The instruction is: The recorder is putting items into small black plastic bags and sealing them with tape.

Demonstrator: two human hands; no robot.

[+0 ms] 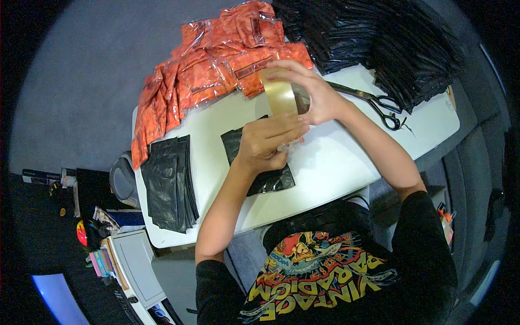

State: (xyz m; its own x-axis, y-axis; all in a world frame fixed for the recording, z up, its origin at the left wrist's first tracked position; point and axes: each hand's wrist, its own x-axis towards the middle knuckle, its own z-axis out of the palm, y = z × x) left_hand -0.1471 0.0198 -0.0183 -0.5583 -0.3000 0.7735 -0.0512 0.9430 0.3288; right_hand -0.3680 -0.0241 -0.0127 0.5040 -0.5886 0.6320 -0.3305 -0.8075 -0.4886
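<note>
A wide roll of yellowish clear packing tape [280, 96] is held above the white table by my right hand [320, 97], its fingers curved around the roll. Just below it, my left hand [270, 140] is closed in a pinch at the roll's lower edge, with a crumpled clear bit of tape or film [290, 146] showing under the fingers. Beneath my left hand lies a flat black plastic packet [277, 180], partly hidden by that hand and wrist.
Orange items in clear plastic [211, 70] are heaped along the far left edge. A large pile of black packets [379, 40] fills the far right, with black-handled scissors [374, 99] beside it. A stack of black packets [167, 184] sits on the near left of the white table [330, 162].
</note>
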